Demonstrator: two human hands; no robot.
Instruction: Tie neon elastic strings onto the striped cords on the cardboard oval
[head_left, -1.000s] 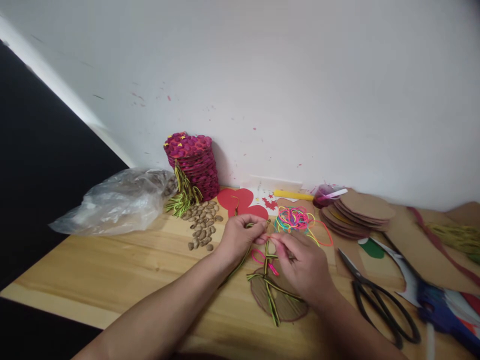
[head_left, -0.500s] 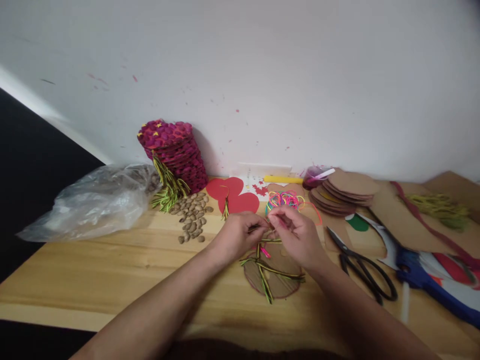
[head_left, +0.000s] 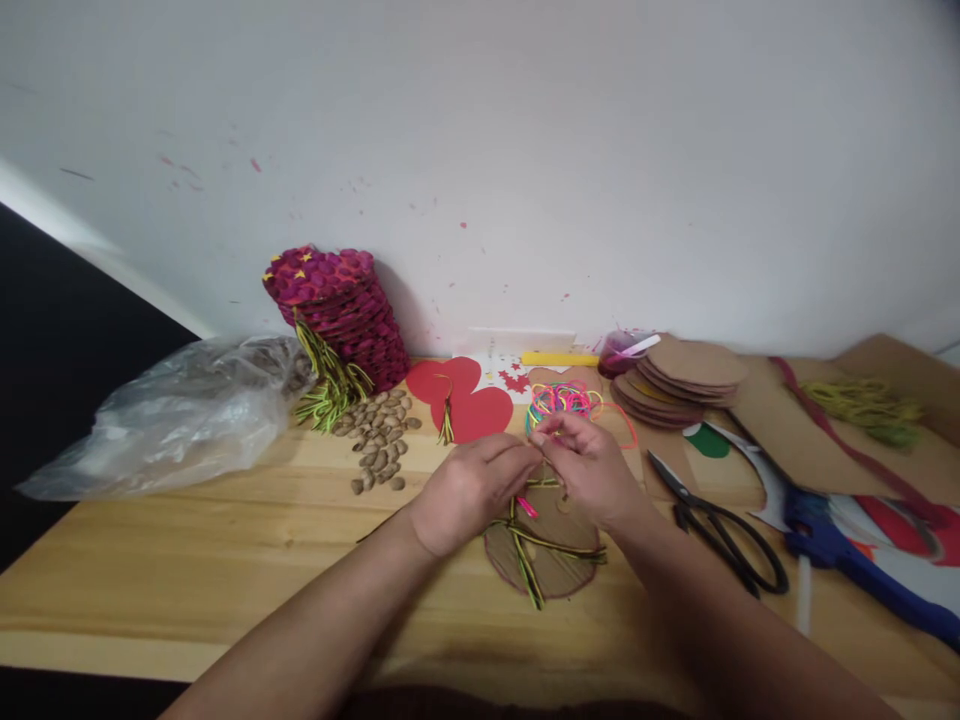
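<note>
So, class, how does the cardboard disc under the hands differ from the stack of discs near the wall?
The cardboard disc lies singly; the stack piles up several. Striped cords cross the cardboard disc; the stack's top shows none. Both look like brown, rounded cardboard.

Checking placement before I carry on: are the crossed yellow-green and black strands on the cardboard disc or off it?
On: the strands lie across the cardboard disc, with their lower ends reaching just past its near edge.

A wooden table (head_left: 247, 560) held a cardboard disc (head_left: 553, 522), a plastic bag (head_left: 180, 430) at its nine o'clock, brown seed-like pieces (head_left: 384, 440) at ten.
</note>
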